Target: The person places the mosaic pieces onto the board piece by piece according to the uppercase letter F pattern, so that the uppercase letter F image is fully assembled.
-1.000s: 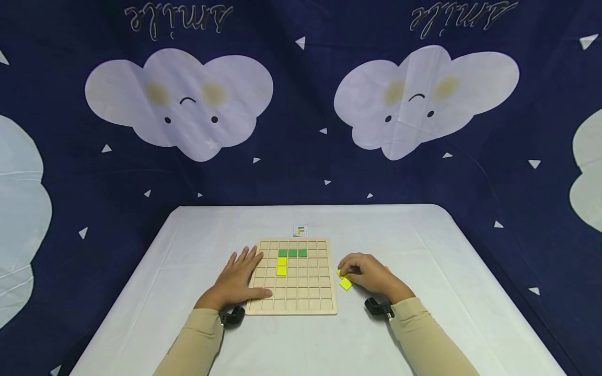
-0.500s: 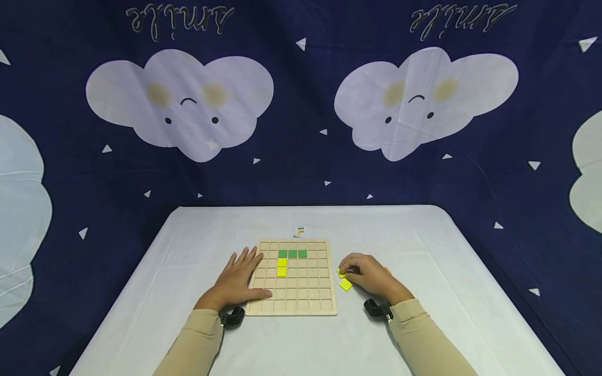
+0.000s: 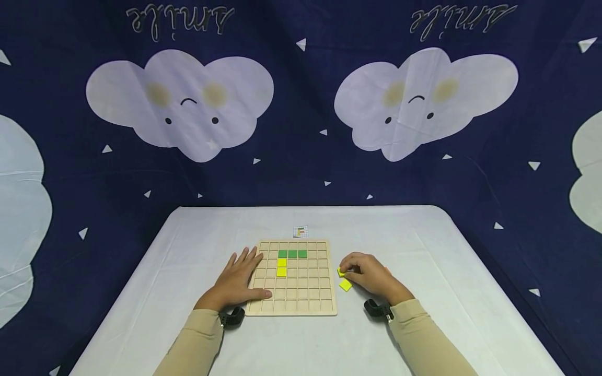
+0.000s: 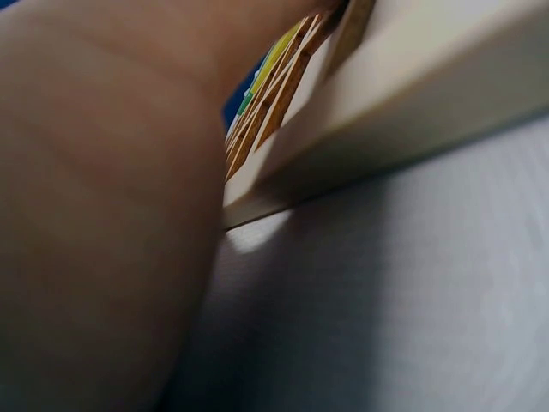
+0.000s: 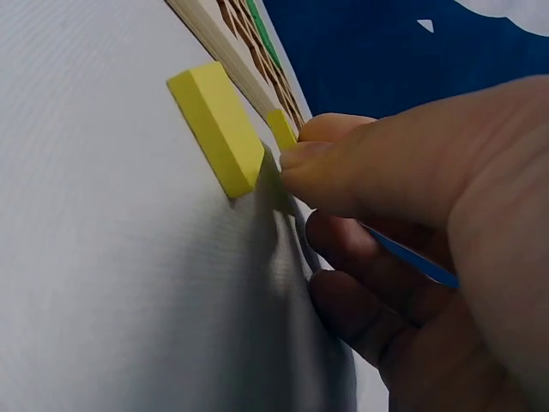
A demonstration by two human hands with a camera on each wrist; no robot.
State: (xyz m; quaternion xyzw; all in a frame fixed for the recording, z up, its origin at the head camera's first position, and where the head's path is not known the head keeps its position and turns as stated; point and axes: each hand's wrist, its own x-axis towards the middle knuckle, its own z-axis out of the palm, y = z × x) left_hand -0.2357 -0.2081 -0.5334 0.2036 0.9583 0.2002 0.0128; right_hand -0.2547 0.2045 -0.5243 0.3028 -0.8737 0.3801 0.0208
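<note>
1. Dark blue cloth printed with white smiling clouds [image 3: 178, 102] hangs behind a bench [image 3: 423, 245] covered in white.
2. Left hand [image 3: 240, 282]: lies flat, fingers straight and spread, on the left edge of the wooden grid board [image 3: 301, 297], thumb along a lower row. It holds nothing. The left wrist view shows only the wrist against the board's side wall.
3. Right hand [image 3: 369, 274]: rests on the bench just right of the board, fingers curled. Thumb and forefinger pinch a small yellow tile [image 3: 340, 272] beside the board's right edge. In the right wrist view a thin blue strip [image 5: 412, 253] shows under the fingers; what it is cannot be told.
4. Second yellow tile [image 3: 345, 284]: lies loose on the cloth just nearer than the pinched one, close to the thumb.
5. Board contents: three green tiles [image 3: 292, 254] in a row near the far edge; two yellow tiles [image 3: 281, 267] stacked in a column below the leftmost green one.
6. Small printed card [image 3: 301, 231]: lies on the bench just beyond the board's far edge.
</note>
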